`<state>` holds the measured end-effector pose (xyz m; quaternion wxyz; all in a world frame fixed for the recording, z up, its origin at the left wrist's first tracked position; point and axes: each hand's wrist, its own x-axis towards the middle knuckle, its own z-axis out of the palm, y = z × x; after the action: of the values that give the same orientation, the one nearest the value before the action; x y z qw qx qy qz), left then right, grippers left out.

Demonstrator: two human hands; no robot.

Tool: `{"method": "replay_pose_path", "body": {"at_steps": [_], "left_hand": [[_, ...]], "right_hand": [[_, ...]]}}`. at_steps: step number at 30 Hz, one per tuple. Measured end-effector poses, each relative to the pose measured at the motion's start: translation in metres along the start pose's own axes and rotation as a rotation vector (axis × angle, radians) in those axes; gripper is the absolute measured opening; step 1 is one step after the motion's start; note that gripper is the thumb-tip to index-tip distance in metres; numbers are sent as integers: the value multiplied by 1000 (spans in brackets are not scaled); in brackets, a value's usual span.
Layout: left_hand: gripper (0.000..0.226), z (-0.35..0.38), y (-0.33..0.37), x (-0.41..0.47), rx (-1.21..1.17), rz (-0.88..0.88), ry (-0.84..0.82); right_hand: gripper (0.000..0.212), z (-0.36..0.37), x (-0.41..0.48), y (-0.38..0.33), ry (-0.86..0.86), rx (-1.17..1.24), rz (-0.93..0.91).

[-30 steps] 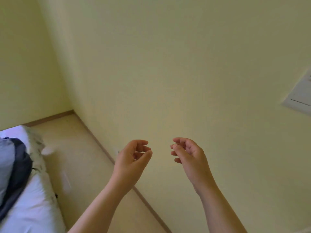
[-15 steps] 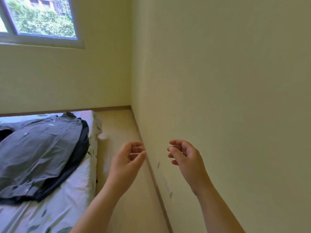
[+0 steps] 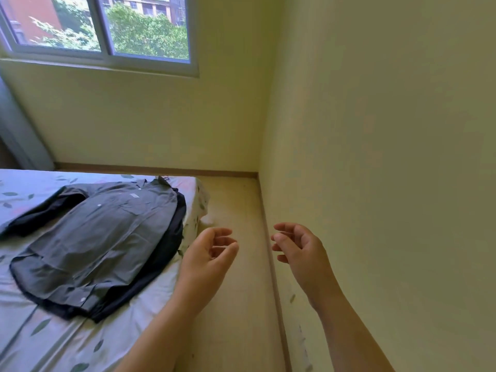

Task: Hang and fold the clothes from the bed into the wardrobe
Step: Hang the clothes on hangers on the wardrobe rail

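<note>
A grey button-up shirt [image 3: 99,237] lies flat on the bed [image 3: 53,342], on top of a darker navy garment [image 3: 174,237] that shows along its right and lower edges. My left hand [image 3: 206,260] hovers in the air just right of the bed's edge, fingers loosely curled, holding nothing. My right hand [image 3: 302,251] floats beside it near the wall, also loosely curled and empty. Both hands are apart from the clothes. No wardrobe is in view.
The bed has a white sheet with a leaf print. A strip of pale floor [image 3: 233,264] runs between the bed and the yellow wall [image 3: 389,183] on the right. A window [image 3: 107,30] sits high at the back left, with a grey curtain [image 3: 18,130] at the left edge.
The view has swung left from the bare wall to the bed, so the shirts and the window came into sight. Both hands keep the same loose, empty pose.
</note>
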<state>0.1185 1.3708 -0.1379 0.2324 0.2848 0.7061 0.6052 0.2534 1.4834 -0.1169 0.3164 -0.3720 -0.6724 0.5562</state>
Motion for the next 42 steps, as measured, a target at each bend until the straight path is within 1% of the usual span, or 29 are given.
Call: {"method": "replay_pose_path", "body": {"at_steps": [6,12,16,20,29,33,38,42], "left_hand": [[19,19,9,69,77,-3,121],[18,41,15,137,102,-47,223],[19,45,5,173,117,-95,273],[19,33,-9,214,143,-120,318],[20,-7,-28,338,124,-131,320],[20,-28,-31,394,128,-116,319],[19,-43,-45,449,140,-150,318],[18,-49,-56,501,123,-179,375]], "right_hand": [[12,-1,100,1,-135,50,-42],[11,6,197,0,-265,27,-55],[10,18,247,8,-328,39,-27],[9,42,292,16,-385,42,3],[12,117,401,12,-432,-16,30],[12,145,448,7,-413,-25,35],[12,178,501,11,-442,-53,73],[12,204,555,16,-468,-64,87]]}}
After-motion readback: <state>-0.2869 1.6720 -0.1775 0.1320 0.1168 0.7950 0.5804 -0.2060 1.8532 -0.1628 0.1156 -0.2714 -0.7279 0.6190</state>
